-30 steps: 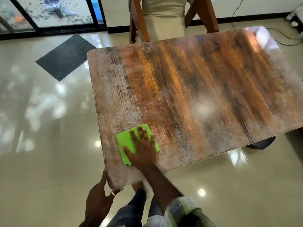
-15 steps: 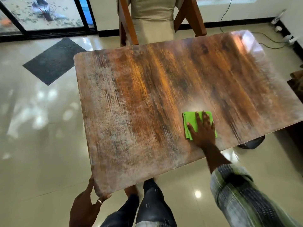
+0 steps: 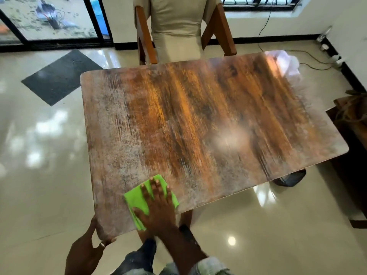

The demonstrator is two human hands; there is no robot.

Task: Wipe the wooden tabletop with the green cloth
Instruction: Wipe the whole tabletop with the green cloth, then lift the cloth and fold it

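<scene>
Lowest in the frame, my left hand (image 3: 89, 247) curls its grip round the lower-left corner of the tabletop (image 3: 198, 126), bracing it. Just up and right of it, my right hand (image 3: 158, 211) lies flat, fingers spread, pressing the green cloth (image 3: 137, 197) onto the wood beside the near edge. The cloth sits under that palm and shows past it to the left. From there most of the board stretches toward the upper right, so I judge the next sweep goes that way.
</scene>
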